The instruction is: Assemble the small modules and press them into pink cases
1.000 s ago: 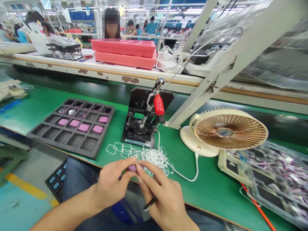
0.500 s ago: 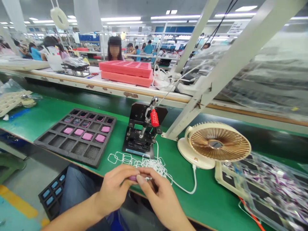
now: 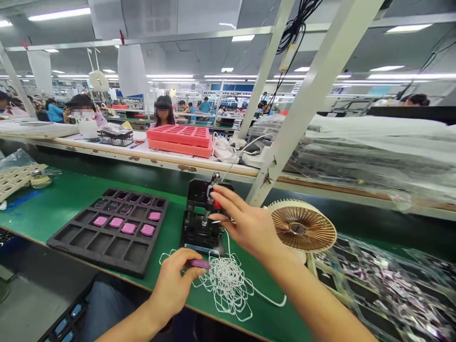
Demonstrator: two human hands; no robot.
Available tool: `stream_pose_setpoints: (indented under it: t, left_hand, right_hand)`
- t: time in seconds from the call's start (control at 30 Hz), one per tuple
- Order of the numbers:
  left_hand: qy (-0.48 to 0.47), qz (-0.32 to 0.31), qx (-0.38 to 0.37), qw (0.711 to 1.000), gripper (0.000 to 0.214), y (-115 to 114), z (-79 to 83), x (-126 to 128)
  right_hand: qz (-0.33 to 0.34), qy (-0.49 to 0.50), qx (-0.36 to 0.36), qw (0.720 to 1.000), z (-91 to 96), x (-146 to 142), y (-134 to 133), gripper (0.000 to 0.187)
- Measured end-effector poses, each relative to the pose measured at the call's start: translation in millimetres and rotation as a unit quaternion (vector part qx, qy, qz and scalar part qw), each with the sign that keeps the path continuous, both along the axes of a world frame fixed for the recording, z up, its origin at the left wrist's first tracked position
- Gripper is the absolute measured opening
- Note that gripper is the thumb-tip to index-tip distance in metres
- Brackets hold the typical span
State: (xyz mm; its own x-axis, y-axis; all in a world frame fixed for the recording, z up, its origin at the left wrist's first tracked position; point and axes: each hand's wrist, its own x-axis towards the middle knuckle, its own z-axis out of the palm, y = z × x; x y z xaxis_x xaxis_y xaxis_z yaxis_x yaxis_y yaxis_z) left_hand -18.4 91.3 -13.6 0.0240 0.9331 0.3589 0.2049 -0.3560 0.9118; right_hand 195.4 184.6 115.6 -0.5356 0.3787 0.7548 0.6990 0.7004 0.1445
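Observation:
My left hand (image 3: 176, 280) pinches a small pink-purple rounded case (image 3: 199, 263) by its end, low over the green bench. Up at the black toggle-clamp fixture (image 3: 199, 228), my right hand (image 3: 245, 223) has its fingertips against the red clamp handle (image 3: 216, 202). A thin pointed tool (image 3: 215, 222) sticks out near the right thumb; most of it is hidden by the hand. Beneath and between the hands lies a tangled heap of white square-shaped rings (image 3: 228, 280). Left of the fixture, a dark foam tray (image 3: 96, 251) carries pink cases and dark watch-like pieces in its pockets.
A cream fan (image 3: 302, 225) stands right of the fixture, with a white cable beside it. Bagged small parts (image 3: 392, 285) fill the right side. Red foam trays (image 3: 180, 137) sit on the shelf behind a slanted white post (image 3: 306, 99). Several people work beyond.
My hands, together around the pink case before, are now apart. The right has risen to the red clamp handle; the left keeps the case. The view has tilted up.

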Motion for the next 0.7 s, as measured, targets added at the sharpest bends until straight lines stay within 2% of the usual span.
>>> stream_pose_setpoints:
  t: [0.07,0.13,0.27,0.33,0.4,0.47,0.53,0.6,0.63,0.7]
  left_hand:
    - [-0.004,0.001,-0.002,1.000,0.023,4.2,-0.8,2.2]
    - [0.002,0.008,0.003,1.000,0.031,5.7,-2.2,1.1]
    - [0.053,0.019,0.008,0.998,0.018,3.4,-5.0,-8.7]
    - [0.065,0.017,0.008,0.998,0.014,0.6,-7.0,-18.1]
    - [0.068,0.026,0.012,0.997,0.015,-4.2,-10.4,-30.6]
    - [0.072,0.046,0.016,0.996,0.017,-10.4,-15.2,-43.4]
    - [0.074,0.071,0.020,0.995,0.018,-16.1,-20.1,-52.0]
    - [0.070,0.086,0.024,0.994,0.019,-19.2,-23.4,-54.3]
    - [0.067,0.090,0.025,0.993,0.020,-19.5,-24.1,-53.4]
    - [0.068,0.087,0.030,0.993,0.021,-18.7,-23.6,-49.1]
  right_hand:
    - [0.021,-0.017,0.032,0.999,5.5,-9.9,12.6,0.028]
    - [0.025,0.041,0.034,0.998,17.3,-18.0,22.0,0.026]
    - [-0.066,0.155,0.008,0.986,54.5,-21.0,37.2,0.036]
    - [-0.105,0.193,0.015,0.975,55.1,-17.3,34.3,0.031]
    - [-0.074,0.189,0.010,0.979,30.5,-13.9,18.1,0.026]
    - [0.014,0.109,-0.016,0.994,-15.0,-12.1,-3.1,0.028]
    - [0.054,0.039,-0.034,0.997,-67.2,-11.5,-14.6,0.025]
    - [-0.015,-0.057,-0.122,0.991,-109.7,-12.3,-9.4,0.027]
    - [-0.055,-0.101,-0.166,0.979,-124.1,-13.5,-1.7,0.031]
    - [-0.111,-0.163,-0.229,0.953,-138.9,-17.0,17.4,0.042]
